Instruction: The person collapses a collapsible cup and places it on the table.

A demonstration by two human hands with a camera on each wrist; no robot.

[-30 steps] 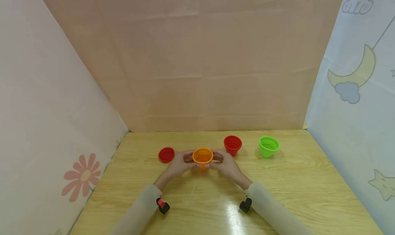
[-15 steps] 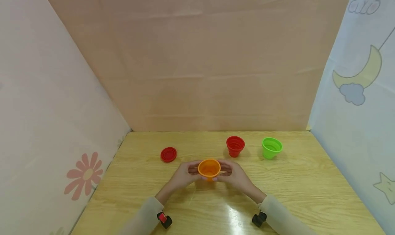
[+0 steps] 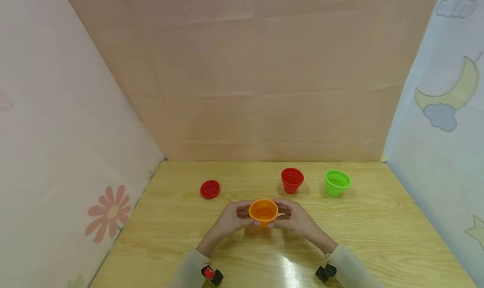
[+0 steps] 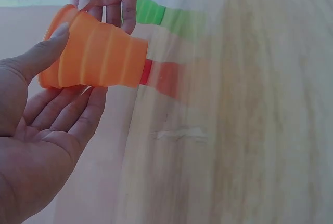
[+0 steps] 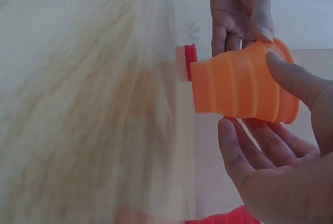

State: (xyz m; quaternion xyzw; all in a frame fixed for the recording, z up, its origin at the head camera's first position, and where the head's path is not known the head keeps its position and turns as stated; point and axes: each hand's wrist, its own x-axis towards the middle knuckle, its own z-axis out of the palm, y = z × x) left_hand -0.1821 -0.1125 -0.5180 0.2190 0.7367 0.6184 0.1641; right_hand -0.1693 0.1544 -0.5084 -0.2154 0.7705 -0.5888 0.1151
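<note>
An orange collapsible cup (image 3: 263, 211), stretched to full height with its mouth upward, is held between both hands over the middle of the table. My left hand (image 3: 233, 219) grips its left side, thumb on the near wall close to the rim and fingers behind. From the right, my right hand (image 3: 298, 221) holds it the same way. In the left wrist view the ribbed wall of the orange cup (image 4: 101, 55) shows, its base apparently off the wood. The right wrist view has the orange cup (image 5: 242, 83) between the thumb and fingers of both hands.
Behind the hands stand a red cup (image 3: 292, 180) and, farther right, a green cup (image 3: 337, 183), both expanded. A flat, collapsed red cup (image 3: 210, 189) lies to the left. Cloth walls border the wooden table (image 3: 166, 221) at the back and both sides.
Both hands have brought the orange cup closer to the body and slightly right, still gripping it. The head view has shifted a little. The other cups stay in place.
</note>
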